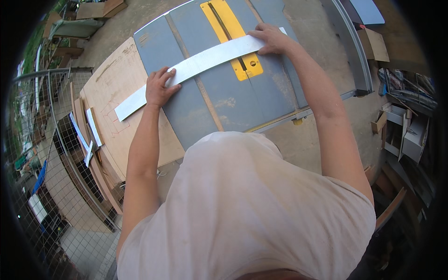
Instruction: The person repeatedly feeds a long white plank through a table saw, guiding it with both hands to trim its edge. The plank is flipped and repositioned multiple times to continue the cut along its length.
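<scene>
A long white strip of board lies slantwise over the grey-blue top of a table saw. It crosses the yellow insert plate, whose dark slot passes beneath it. My right hand grips the strip near its right end, fingers over the far edge and thumb at the near one. Farther left, my left hand holds the strip across its width, fingers spread and thumb bent toward the saw top. The strip's left end rests over a pale plywood panel. No raised blade shows in the slot.
A grey metal rail borders the saw at the right. White offcuts and wooden strips lie left of the plywood, near a wire mesh fence. Boxes and scrap are piled at the right.
</scene>
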`<state>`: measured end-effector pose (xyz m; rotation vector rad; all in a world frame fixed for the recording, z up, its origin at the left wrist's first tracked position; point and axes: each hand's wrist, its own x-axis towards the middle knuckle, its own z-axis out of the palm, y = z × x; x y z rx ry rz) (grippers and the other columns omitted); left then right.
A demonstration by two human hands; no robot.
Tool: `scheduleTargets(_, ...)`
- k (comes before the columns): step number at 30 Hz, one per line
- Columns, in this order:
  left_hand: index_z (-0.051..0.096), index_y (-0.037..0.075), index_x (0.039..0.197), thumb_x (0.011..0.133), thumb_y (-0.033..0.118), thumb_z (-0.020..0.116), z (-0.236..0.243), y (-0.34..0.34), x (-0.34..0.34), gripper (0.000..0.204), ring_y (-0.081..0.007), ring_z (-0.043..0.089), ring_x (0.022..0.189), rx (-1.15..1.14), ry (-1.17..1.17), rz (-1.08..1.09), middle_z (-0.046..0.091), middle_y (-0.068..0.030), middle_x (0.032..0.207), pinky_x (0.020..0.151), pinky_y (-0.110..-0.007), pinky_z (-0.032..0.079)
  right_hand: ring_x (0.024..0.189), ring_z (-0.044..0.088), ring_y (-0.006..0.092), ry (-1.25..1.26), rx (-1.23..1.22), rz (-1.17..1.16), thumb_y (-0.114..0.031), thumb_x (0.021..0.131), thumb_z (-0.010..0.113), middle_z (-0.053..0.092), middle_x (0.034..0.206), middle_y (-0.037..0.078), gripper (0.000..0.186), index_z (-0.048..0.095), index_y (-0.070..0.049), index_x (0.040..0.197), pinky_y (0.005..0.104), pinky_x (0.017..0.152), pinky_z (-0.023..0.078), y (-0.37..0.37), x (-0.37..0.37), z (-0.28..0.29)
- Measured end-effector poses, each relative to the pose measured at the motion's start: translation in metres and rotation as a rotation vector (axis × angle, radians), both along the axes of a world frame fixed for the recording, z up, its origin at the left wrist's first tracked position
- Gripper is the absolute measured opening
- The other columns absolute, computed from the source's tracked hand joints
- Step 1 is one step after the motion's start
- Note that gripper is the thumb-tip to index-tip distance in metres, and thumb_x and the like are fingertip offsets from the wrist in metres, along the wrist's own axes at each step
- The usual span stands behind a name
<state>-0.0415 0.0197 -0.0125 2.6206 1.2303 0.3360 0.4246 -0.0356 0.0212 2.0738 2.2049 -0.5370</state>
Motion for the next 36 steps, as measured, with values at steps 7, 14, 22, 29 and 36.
scheduleTargets(7,0.074,0.023,0.128,0.072,0.034,0.091,0.001,0.007,0.001,0.060,-0.0272,0.060,0.119,-0.019,0.001,0.005,0.065,-0.0024,0.140,0.107,-0.040,0.049,0.140,0.047,0.0306,0.000,0.029,-0.005,-0.020,0.076,0.085,0.053,0.148,0.010,0.078,0.058,-0.023,0.149,0.0439,0.122,0.040,0.006,0.000,-0.002)
scheduleTargets(14,0.074,0.023,0.129,0.073,0.036,0.090,0.002,0.009,0.003,0.060,-0.0269,0.059,0.121,-0.007,-0.004,0.012,0.064,-0.0022,0.141,0.108,-0.040,0.048,0.141,0.047,0.0292,-0.009,-0.008,0.008,-0.023,0.075,0.083,0.052,0.149,0.008,0.081,0.057,-0.025,0.151,0.0417,0.123,0.038,0.015,0.002,0.001)
scheduleTargets(22,0.073,0.020,0.129,0.073,0.033,0.090,0.004,0.017,0.004,0.060,-0.0300,0.059,0.120,-0.035,-0.017,0.019,0.064,-0.0052,0.142,0.108,-0.042,0.047,0.141,0.048,0.0294,-0.019,0.012,0.035,-0.024,0.074,0.083,0.054,0.148,0.010,0.080,0.058,-0.022,0.150,0.0417,0.121,0.038,0.023,0.003,0.003)
scheduleTargets(29,0.072,0.027,0.133,0.079,0.040,0.087,0.012,0.021,0.009,0.058,-0.0229,0.055,0.127,-0.074,0.087,0.072,0.060,0.0025,0.148,0.115,-0.037,0.045,0.141,0.048,0.0312,-0.056,-0.005,0.051,-0.026,0.074,0.083,0.055,0.146,0.013,0.082,0.056,-0.024,0.151,0.0432,0.121,0.038,0.029,0.002,0.006)
scheduleTargets(36,0.072,0.021,0.131,0.076,0.032,0.089,0.013,0.025,0.009,0.059,-0.0265,0.057,0.126,-0.089,0.049,0.076,0.062,-0.0012,0.146,0.113,-0.040,0.046,0.139,0.049,0.0330,-0.026,0.000,0.070,-0.026,0.075,0.082,0.055,0.146,0.015,0.080,0.056,-0.023,0.151,0.0435,0.119,0.041,0.036,0.004,0.007)
